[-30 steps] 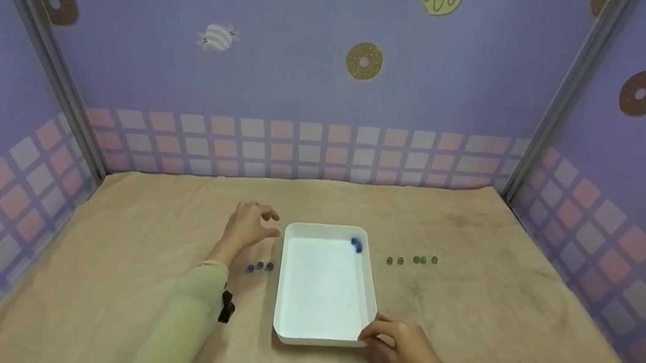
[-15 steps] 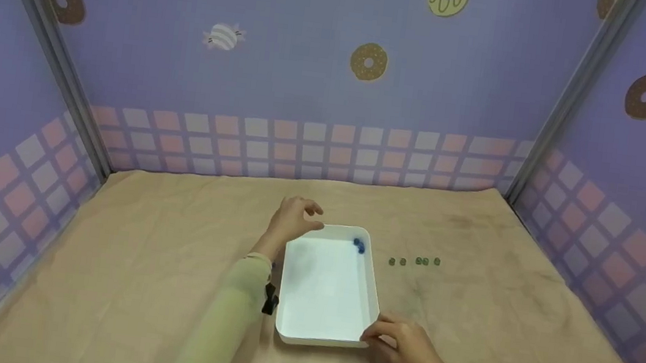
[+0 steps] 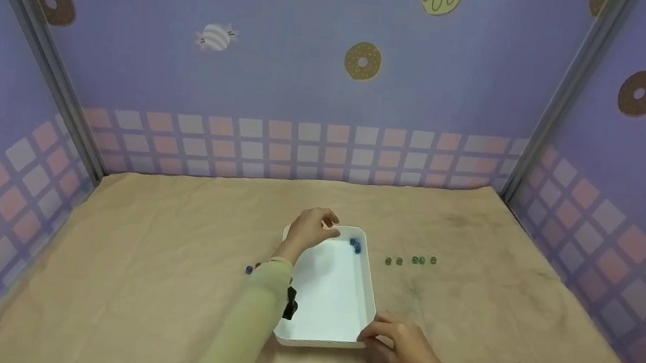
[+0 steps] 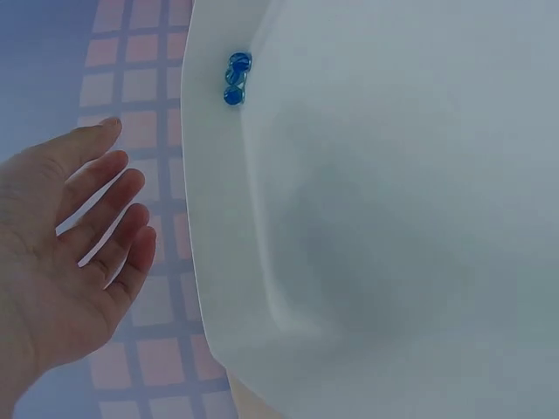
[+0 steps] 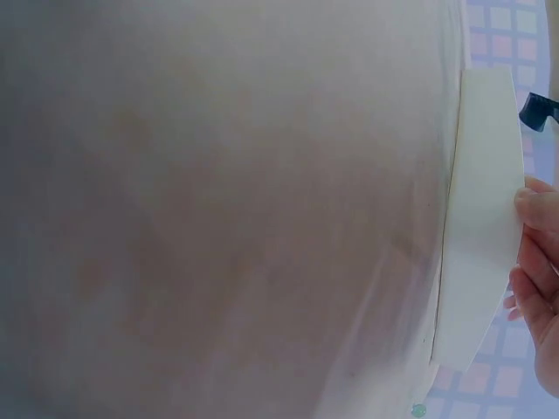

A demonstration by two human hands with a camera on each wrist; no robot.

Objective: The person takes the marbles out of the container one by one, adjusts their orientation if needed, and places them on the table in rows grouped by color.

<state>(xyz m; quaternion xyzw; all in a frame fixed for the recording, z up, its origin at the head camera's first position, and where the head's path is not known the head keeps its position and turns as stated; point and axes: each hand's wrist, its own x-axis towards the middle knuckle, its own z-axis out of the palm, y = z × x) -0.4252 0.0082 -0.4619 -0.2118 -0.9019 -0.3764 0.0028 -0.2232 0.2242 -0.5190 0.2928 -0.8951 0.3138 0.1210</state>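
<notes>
A white rectangular tray (image 3: 339, 297) sits on the cloth in front of me. Three blue glass marbles (image 4: 234, 94) lie bunched against its inner wall, at the far right corner in the head view. Over the tray's far left part hovers my left hand (image 3: 311, 228); its fingers (image 4: 109, 192) are loosely bent with nothing seen between them. My right hand (image 3: 406, 346) pinches the tray's rim at the near right corner, thumb and fingers on the wall. Left of the tray, a blue marble (image 3: 249, 270) shows beside my left sleeve, which partly hides another.
To the right of the tray, several green marbles (image 3: 399, 261) lie in a loose row on the beige cloth (image 3: 498, 314). Patterned purple walls (image 3: 286, 78) enclose the back and both sides. A black piece (image 3: 290, 304) sits at my left wrist.
My left hand has moved right, from the cloth beside the tray to above its far left part. My right hand keeps its hold on the corner, and the tray stays put.
</notes>
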